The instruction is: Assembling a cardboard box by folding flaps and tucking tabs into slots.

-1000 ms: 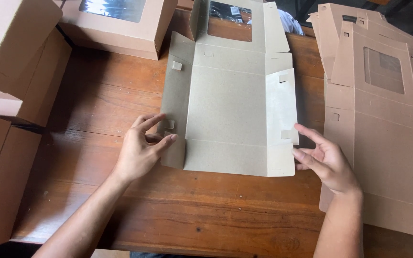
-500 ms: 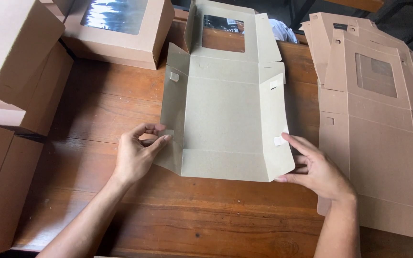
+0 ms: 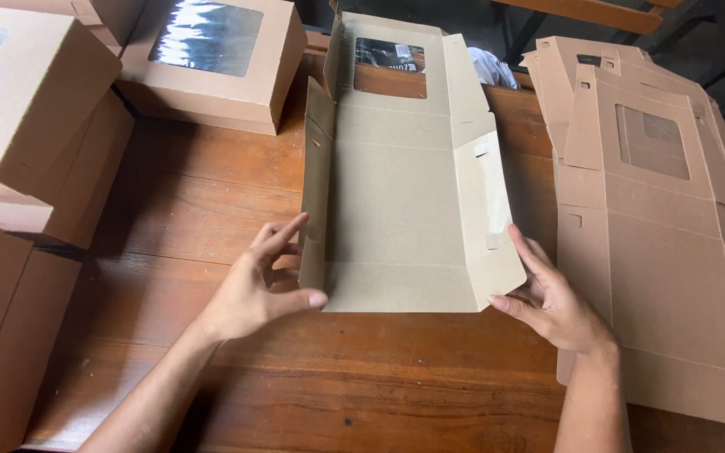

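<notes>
Wooden planks, dark and worn, make up the table (image 3: 211, 210) where this person works, and cardboard crowds it on nearly every side. At the middle lies a flat box blank (image 3: 396, 218) with its plain inner face up, a window panel (image 3: 389, 65) at its far end tilting upward. The left hand (image 3: 253, 289) presses against the blank's long left side flap (image 3: 316, 184), thumb hooked under the near corner and fingers spread along the outside, so the flap stands nearly upright along its crease. The right hand (image 3: 555, 302) does the mirror job on the right side flap (image 3: 484, 210), fingers flat beneath it and lifting it partway, so that it leans outward rather than standing straight. Neither hand is clenched; both are open and pushing or cradling card, which suits thin board that would buckle if pinched hard. The near edge of the blank rests flat on the wood just between the two wrists, and that seems to keep the base steady while the sides rise. To the right, partly under the right forearm, a stack of unfolded blanks (image 3: 656, 243) lies flat with square window cutouts showing, close enough to draw from. Along the left edge and the far left corner sit finished boxes (image 3: 35, 126), closed and stacked, one with a clear window lid (image 3: 205, 35) catching the light, set well apart from the working space.
</notes>
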